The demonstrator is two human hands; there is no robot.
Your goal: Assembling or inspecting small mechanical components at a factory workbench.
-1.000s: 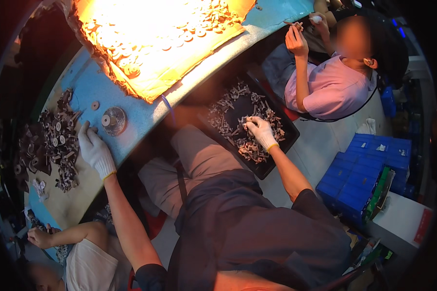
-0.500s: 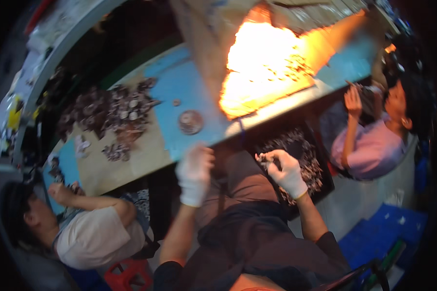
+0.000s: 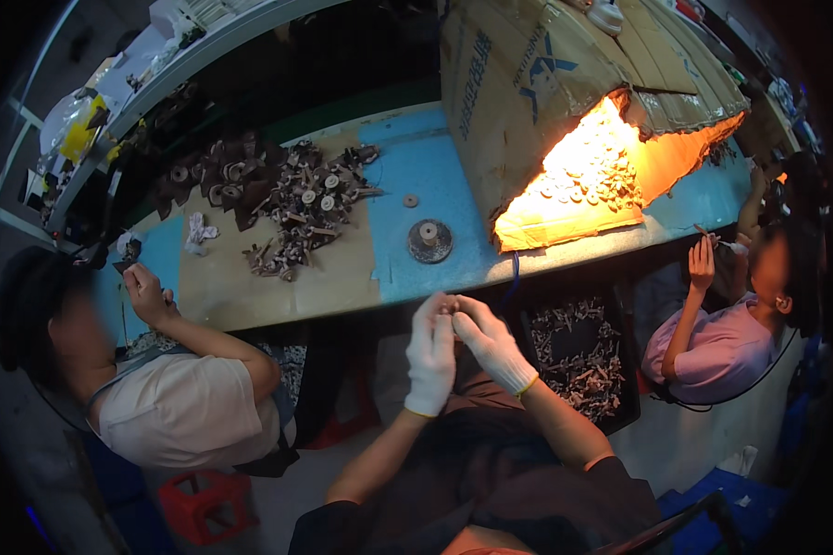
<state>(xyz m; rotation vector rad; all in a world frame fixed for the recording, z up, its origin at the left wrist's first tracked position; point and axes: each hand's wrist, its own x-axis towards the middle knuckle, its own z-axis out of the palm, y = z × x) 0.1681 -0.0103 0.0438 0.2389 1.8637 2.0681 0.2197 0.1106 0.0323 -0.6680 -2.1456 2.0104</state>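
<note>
My left hand (image 3: pixel 431 359) and my right hand (image 3: pixel 493 348), both in white gloves, meet in front of the table edge, above my lap. Their fingers are closed, with the fingertips together. A small brownish thing seems to be pinched between them, mostly hidden and too small to name. Beyond them on the blue table top (image 3: pixel 389 268) stands a dark round disc with a pale knob (image 3: pixel 429 239) at its centre. A smaller round piece (image 3: pixel 410 200) lies just behind it. Right of my hands, below the table, is a dark crate (image 3: pixel 632 379) with many small brownish parts.
A cardboard box (image 3: pixel 491 120), brightly lit inside over small round parts, stands on the table at right. Brown parts (image 3: pixel 310 208) are heaped at left. A person (image 3: pixel 190 398) works on my left, another (image 3: pixel 703 347) on my right. A red stool (image 3: pixel 208 504) stands lower left.
My hands were apart, the right one holding a small piece over the crate. Now they are together in the middle. The view has shifted, so the table appears farther right.
</note>
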